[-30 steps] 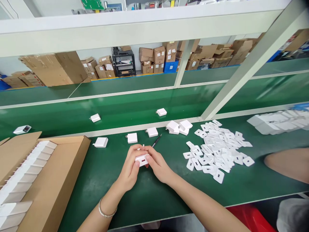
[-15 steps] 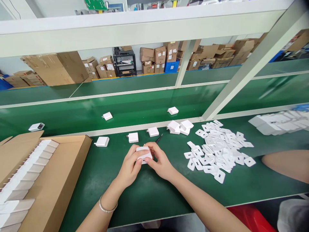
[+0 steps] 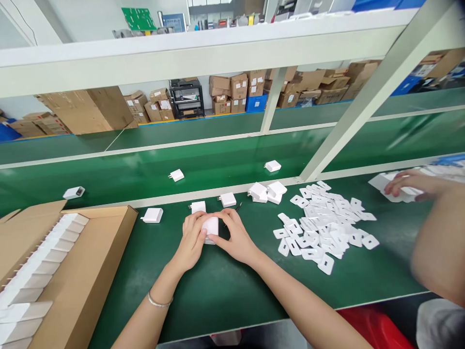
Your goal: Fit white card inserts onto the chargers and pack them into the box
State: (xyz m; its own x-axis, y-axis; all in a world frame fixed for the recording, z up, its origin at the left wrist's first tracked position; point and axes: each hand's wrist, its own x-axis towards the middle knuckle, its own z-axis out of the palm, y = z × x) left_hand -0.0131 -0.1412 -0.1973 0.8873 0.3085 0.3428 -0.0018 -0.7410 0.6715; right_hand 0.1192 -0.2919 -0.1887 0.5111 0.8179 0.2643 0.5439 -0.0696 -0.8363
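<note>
While both forearms reach over the green bench mat (image 3: 218,286), a thin silver bracelet (image 3: 158,303) sits on the left wrist, nearer than the block. The left hand (image 3: 192,242) and right hand (image 3: 238,240) are closed together on a small white plastic charger block (image 3: 210,227), with fingers curled against its sides and thumbs on its near face. I cannot tell whether it rests on the mat.

Left of that block lies an open brown cardboard box (image 3: 87,271) holding a row of white chargers (image 3: 36,261). Right of the block spreads a loose heap of flat white cut-out labels (image 3: 323,228). Just beyond the block, four or so loose white chargers (image 3: 228,199) lie in a line along the mat's far edge. Well to the block's right, a co-worker's hand (image 3: 410,184) rests on a stack of white chargers (image 3: 381,183).

Farther beyond the block runs a green conveyor belt (image 3: 218,162) carrying three separate white chargers (image 3: 272,166). Farthest from the block, brown cardboard cartons (image 3: 236,89) are stacked against the back wall.
</note>
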